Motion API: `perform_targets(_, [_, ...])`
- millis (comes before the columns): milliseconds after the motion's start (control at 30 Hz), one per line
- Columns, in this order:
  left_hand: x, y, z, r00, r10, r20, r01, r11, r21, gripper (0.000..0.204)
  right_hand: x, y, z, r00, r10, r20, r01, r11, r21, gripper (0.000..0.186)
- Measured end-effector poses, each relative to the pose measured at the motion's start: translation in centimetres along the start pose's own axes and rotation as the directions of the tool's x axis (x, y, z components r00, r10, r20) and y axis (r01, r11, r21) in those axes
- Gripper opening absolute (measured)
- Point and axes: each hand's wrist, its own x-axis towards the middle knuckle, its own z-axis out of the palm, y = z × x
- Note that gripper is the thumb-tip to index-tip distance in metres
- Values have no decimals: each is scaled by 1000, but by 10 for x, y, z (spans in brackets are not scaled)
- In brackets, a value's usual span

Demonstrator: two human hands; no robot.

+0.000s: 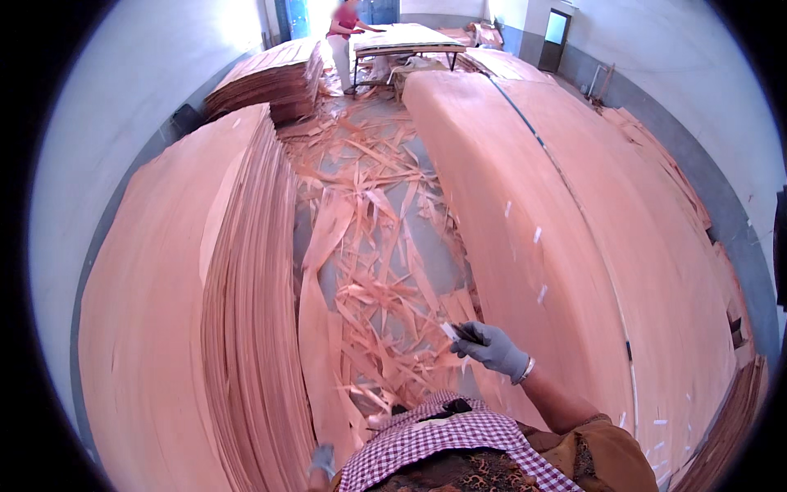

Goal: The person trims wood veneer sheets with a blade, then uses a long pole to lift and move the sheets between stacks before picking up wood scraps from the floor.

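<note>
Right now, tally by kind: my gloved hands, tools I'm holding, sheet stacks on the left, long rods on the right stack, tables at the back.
Gloved hands: 2, left hand and right hand
Held tool: 1
Left-side stacks: 2, near stack and far stack
Long rod: 1
Back table: 1
Total: 7

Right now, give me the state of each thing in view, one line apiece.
Right hand: gloved, closed.
Dark-handled tool: gripped in the right hand.
Left hand: gloved, lowered; grip unclear.
Left stack: sheets piled flat, edges uneven.
Right stack: sheets piled.
Long thin rod: lying on the right stack.
Scraps: loose, strewn between the stacks.
Co-worker: standing beside a table.
</note>
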Motion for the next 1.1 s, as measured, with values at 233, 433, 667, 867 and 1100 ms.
perform_targets(233, [122, 351, -265, 631, 583, -511, -774, 510, -375, 20, 144, -1, -44, 998, 35, -60, -30, 996, 81, 33])
perform_targets(433, [40, 574, -463, -174, 475, -863, -978, 19, 208, 14, 294, -12, -119, 987, 95, -131, -69, 979, 190, 41])
perform_targets(667, [82, 652, -565, -479, 291, -828, -790, 269, 551, 21, 476, -72, -145, 996, 83, -26, -80, 992, 94, 25])
perform_targets(867, [226, 709, -569, -158, 357, -921, -933, 251, 257, 20, 624, -105, -182, 997, 53, -63, -44, 990, 135, 22])
perform_targets(1100, [413, 792, -612, 109, 483, -869, -987, 158, -36, 19, 791, -138, -209, 985, -11, -172, 19, 999, 48, 32])
